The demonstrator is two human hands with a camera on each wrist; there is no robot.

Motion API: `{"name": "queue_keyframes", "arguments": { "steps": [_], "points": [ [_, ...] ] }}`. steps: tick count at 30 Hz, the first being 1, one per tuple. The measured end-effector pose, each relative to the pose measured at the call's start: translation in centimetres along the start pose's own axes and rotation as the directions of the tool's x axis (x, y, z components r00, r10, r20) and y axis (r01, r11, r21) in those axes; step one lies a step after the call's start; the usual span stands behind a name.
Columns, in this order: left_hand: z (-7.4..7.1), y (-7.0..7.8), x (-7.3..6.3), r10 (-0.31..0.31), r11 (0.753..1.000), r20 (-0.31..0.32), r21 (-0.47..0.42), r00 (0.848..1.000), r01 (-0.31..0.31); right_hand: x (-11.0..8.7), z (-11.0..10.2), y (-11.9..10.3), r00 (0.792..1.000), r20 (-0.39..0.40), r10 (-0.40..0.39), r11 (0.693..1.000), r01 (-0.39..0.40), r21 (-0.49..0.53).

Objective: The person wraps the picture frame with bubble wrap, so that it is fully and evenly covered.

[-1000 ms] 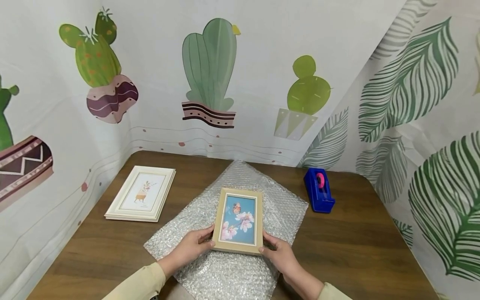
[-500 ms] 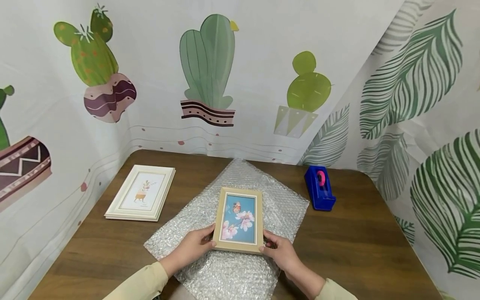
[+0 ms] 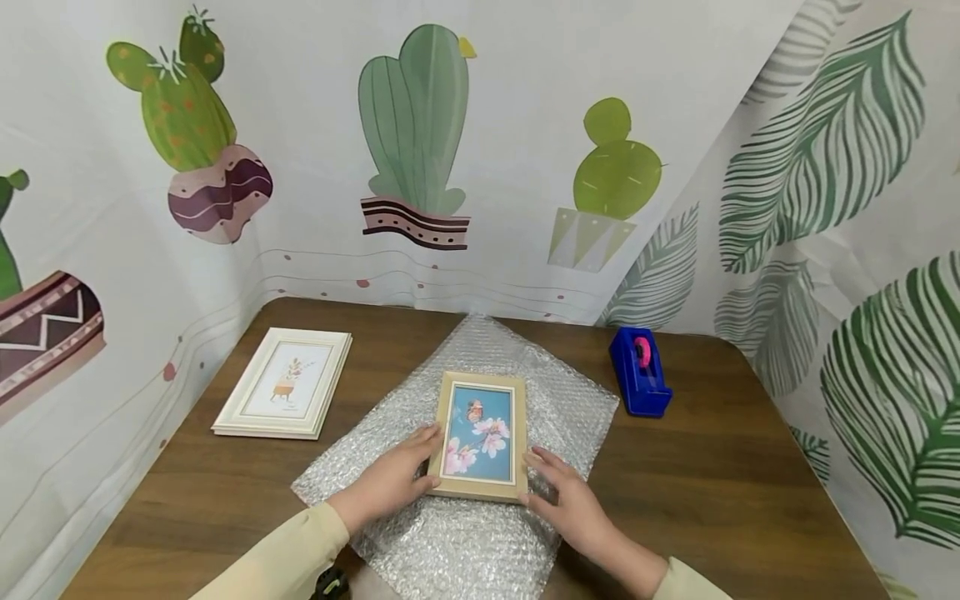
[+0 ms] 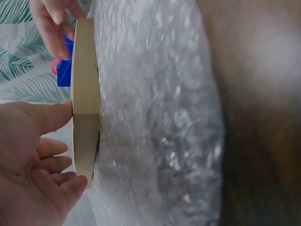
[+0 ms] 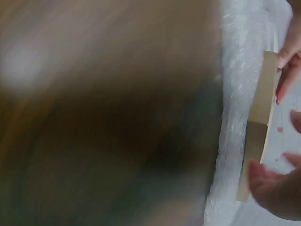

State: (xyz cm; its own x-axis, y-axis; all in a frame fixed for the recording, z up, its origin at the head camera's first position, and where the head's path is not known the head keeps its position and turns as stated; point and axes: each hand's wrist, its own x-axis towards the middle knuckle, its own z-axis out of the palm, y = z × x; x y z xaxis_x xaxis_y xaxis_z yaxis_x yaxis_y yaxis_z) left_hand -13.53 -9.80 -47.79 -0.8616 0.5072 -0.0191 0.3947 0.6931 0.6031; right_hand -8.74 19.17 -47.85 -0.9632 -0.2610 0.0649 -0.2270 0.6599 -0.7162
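A light wooden picture frame with a blue flower picture lies face up on a sheet of bubble wrap. At its left edge is my left hand, fingertips touching the rim and fingers loosely extended. My right hand is beside the right edge, thumb near the lower corner and fingers relaxed. In the left wrist view, the side of the frame stands between both hands. The right wrist view has the right fingers close to the frame's side; whether they touch cannot be told.
White picture frames, stacked, lie on the left of the brown wooden table. A blue tape dispenser with a pink core stands at the back right. Behind the table hangs a printed cloth with cactus and leaf patterns.
Both hands have loosened from pinching the lower corners of the wooden frame. Their fingers are now straighter and farther up its sides, while the frame stays nearly in place on the bubble wrap.
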Motion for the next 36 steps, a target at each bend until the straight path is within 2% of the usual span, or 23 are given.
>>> {"name": "queue_keyframes", "arguments": {
  "steps": [2, 3, 4, 6, 8, 10, 12, 13, 16, 17, 19, 23, 24, 26, 31, 36],
  "points": [
    [-0.1, -0.1, 0.2, -0.001, 1.0, 0.024, 0.011, 1.0, 0.001, -0.5, -0.4, 0.3, 0.984, 0.01, -0.18, 0.977, 0.18, -0.111],
    [-0.1, -0.2, 0.3, 0.0, 1.0, 0.033, 0.018, 0.999, -0.001, -0.8, -0.6, 0.4, 0.963, 0.032, -0.267, 0.953, 0.269, -0.143],
    [-0.2, -0.3, 0.4, 0.0, 1.0, 0.041, 0.025, 0.999, -0.001, -1.0, -0.7, 0.6, 0.936, 0.063, -0.347, 0.921, 0.353, -0.165],
    [-0.2, -0.5, 0.5, 0.008, 0.999, 0.05, 0.041, 0.999, -0.01, -1.3, -1.1, 0.8, 0.873, 0.161, -0.46, 0.86, 0.483, -0.163],
    [-0.3, -0.8, 0.6, 0.018, 0.998, 0.056, 0.055, 0.998, -0.021, -1.5, -1.3, 1.0, 0.806, 0.28, -0.522, 0.806, 0.573, -0.146],
    [-0.4, -0.9, 0.6, 0.033, 0.997, 0.056, 0.064, 0.998, -0.036, -1.6, -1.3, 1.4, 0.743, 0.387, -0.546, 0.756, 0.636, -0.153],
    [-0.5, -0.9, 0.5, 0.047, 0.996, 0.056, 0.069, 0.997, -0.051, -1.5, -0.3, 3.4, 0.7, 0.435, -0.567, 0.718, 0.679, -0.157],
    [-0.5, -0.9, 0.5, 0.047, 0.996, 0.057, 0.069, 0.997, -0.051, -1.6, -0.2, 3.5, 0.687, 0.458, -0.564, 0.706, 0.689, -0.166],
    [-0.5, -0.8, 0.5, 0.044, 0.997, 0.065, 0.065, 0.997, -0.049, -1.7, 0.0, 3.7, 0.672, 0.485, -0.56, 0.686, 0.704, -0.183],
    [-0.5, -0.8, 0.5, 0.041, 0.997, 0.067, 0.062, 0.997, -0.045, -1.7, 0.0, 3.7, 0.665, 0.474, -0.577, 0.67, 0.717, -0.191],
    [-0.5, -0.8, 0.5, 0.034, 0.998, 0.067, 0.052, 0.997, -0.038, -1.8, -0.7, 1.9, 0.649, 0.475, -0.595, 0.632, 0.742, -0.224],
    [-0.6, -0.8, 0.7, 0.04, 0.998, 0.055, 0.042, 0.998, -0.042, -1.8, -0.5, 1.9, 0.601, 0.433, -0.672, 0.532, 0.798, -0.282],
    [-0.6, -0.8, 0.7, 0.041, 0.998, 0.054, 0.043, 0.998, -0.044, -1.8, -0.5, 1.9, 0.591, 0.434, -0.68, 0.515, 0.806, -0.291],
    [-0.6, -0.9, 0.7, 0.043, 0.998, 0.057, 0.052, 0.997, -0.046, -1.8, -0.5, 1.9, 0.584, 0.445, -0.679, 0.505, 0.812, -0.293],
    [-0.6, -1.0, 0.7, 0.036, 0.998, 0.07, 0.055, 0.997, -0.04, -1.9, -0.7, 1.7, 0.587, 0.472, -0.658, 0.514, 0.808, -0.287],
    [-0.4, -1.2, 0.8, 0.033, 0.999, 0.083, 0.035, 0.996, -0.036, -2.1, -0.4, 1.9, 0.571, 0.472, -0.672, 0.459, 0.821, -0.34]
  ]
}}
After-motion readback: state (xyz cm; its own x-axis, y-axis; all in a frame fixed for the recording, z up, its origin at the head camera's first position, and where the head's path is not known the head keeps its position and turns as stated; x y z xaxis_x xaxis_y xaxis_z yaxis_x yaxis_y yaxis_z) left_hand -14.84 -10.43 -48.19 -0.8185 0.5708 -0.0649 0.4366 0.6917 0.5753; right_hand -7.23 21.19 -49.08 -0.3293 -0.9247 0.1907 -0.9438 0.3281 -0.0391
